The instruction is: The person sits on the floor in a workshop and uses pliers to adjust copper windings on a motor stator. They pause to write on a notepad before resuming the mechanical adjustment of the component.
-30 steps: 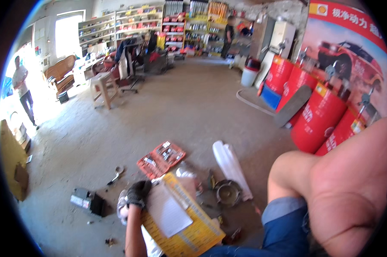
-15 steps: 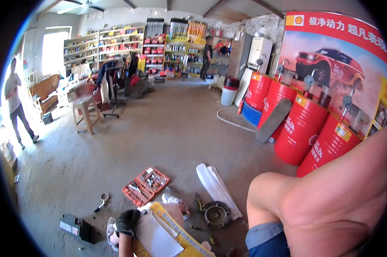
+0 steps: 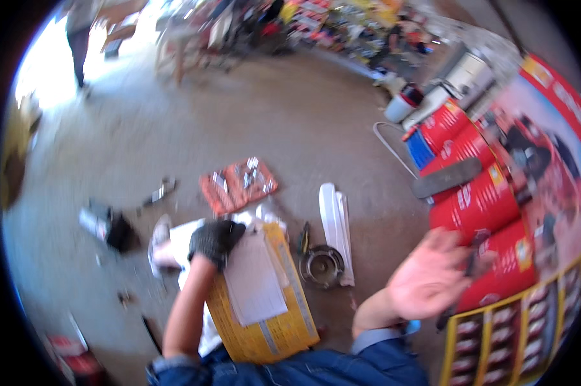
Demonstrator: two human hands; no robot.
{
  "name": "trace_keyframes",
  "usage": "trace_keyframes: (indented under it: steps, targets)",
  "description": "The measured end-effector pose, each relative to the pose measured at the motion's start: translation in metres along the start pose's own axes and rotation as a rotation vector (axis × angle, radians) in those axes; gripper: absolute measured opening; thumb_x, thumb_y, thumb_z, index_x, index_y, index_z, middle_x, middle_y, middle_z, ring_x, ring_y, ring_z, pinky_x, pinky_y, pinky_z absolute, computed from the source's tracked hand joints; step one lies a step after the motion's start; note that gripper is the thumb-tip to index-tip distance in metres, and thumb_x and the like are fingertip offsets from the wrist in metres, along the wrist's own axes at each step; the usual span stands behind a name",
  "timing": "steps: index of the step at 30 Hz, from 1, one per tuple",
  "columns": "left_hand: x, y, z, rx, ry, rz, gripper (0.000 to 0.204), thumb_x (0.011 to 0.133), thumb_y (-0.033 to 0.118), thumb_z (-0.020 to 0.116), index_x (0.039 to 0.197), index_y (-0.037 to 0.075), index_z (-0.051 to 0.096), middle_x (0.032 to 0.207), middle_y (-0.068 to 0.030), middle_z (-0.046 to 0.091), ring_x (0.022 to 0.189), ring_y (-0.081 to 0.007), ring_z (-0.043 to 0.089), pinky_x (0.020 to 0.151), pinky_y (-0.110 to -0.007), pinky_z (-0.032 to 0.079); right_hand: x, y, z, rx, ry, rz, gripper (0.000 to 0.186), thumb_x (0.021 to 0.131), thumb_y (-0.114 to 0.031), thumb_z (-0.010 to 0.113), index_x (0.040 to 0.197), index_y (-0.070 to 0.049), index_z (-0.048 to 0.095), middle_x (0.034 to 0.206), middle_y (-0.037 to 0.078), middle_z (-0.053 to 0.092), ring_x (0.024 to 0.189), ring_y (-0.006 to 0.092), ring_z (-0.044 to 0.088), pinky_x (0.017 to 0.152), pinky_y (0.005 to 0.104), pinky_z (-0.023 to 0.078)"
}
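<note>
My left hand [image 3: 216,241], in a black glove, is curled over the far corner of a yellow cardboard box [image 3: 271,328] lying on the concrete floor. A white sheet [image 3: 255,283] lies on top of the box, just below that hand. My right hand [image 3: 429,276] is bare and blurred, held up in the air at the right with palm showing and fingers apart. It is nearest the red drums [image 3: 477,199] and touches nothing that I can make out.
A red socket tray [image 3: 239,183] lies beyond the box. A round metal part [image 3: 322,265] and a white plastic panel [image 3: 335,225] lie to its right. A black object [image 3: 120,231] sits at left. A person [image 3: 78,29] stands far back left, near shelves.
The view has tipped down toward the floor. My right forearm has swung so the open hand now shows at right. My left hand stays on the box corner.
</note>
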State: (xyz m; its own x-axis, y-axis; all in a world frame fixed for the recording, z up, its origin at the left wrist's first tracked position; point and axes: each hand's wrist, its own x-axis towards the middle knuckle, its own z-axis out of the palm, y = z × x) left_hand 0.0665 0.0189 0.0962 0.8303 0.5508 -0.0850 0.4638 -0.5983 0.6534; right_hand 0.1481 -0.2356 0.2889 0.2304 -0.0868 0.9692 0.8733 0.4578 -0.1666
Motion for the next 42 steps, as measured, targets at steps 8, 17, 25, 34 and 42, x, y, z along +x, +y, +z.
trace_keyframes:
  steps: [8, 17, 25, 34, 42]
  targets:
    - [-0.009, -0.004, -0.02, 0.048, -0.057, -0.066, 0.048, 0.093, 0.053, 0.05, 0.105, 0.011, 0.07, 0.095, -0.0186, 0.07, 0.09, -0.0364, 0.067, 0.082, -0.045, 0.051, -0.157, 0.018, 0.039, 0.2, -0.389, 0.936, 0.033, 0.101, -0.019, 0.045, 0.106, 0.007, 0.064, 0.081, 0.005, 0.05, 0.068, 0.0098, 0.05, 0.057, 0.0246, 0.043]
    - [-0.007, 0.001, -0.016, 0.098, -0.074, -0.004, 0.045, 0.095, 0.047, 0.048, 0.098, 0.009, 0.072, 0.097, -0.0166, 0.07, 0.092, -0.0347, 0.067, 0.082, -0.046, 0.051, -0.229, 0.025, 0.044, -0.082, -0.424, 1.173, 0.012, 0.095, -0.009, 0.058, 0.103, 0.0, 0.059, 0.085, 0.004, 0.061, 0.071, 0.0071, 0.058, 0.065, 0.0209, 0.046]
    - [-0.002, 0.005, -0.014, 0.146, -0.107, 0.032, 0.046, 0.095, 0.045, 0.046, 0.097, 0.007, 0.071, 0.096, -0.0178, 0.07, 0.091, -0.0354, 0.068, 0.081, -0.047, 0.052, -0.228, 0.027, 0.043, -0.048, -0.343, 1.184, 0.015, 0.096, -0.013, 0.058, 0.102, 0.001, 0.059, 0.077, 0.003, 0.062, 0.068, 0.008, 0.059, 0.062, 0.0217, 0.047]
    - [-0.004, 0.001, -0.01, 0.124, -0.053, 0.062, 0.046, 0.095, 0.045, 0.046, 0.096, 0.007, 0.071, 0.095, -0.0183, 0.07, 0.09, -0.0358, 0.067, 0.08, -0.047, 0.051, -0.234, 0.027, 0.036, -0.17, -0.457, 1.085, 0.011, 0.09, -0.01, 0.066, 0.093, -0.001, 0.062, 0.077, 0.004, 0.065, 0.065, 0.0081, 0.056, 0.062, 0.0227, 0.045]
    - [-0.005, 0.003, -0.012, 0.127, -0.062, 0.049, 0.045, 0.096, 0.044, 0.046, 0.096, 0.007, 0.071, 0.093, -0.0186, 0.07, 0.089, -0.036, 0.067, 0.079, -0.047, 0.051, -0.231, 0.026, 0.038, -0.187, -0.474, 1.08, 0.012, 0.089, -0.011, 0.067, 0.093, -0.001, 0.062, 0.079, 0.005, 0.066, 0.067, 0.01, 0.058, 0.063, 0.0242, 0.047]
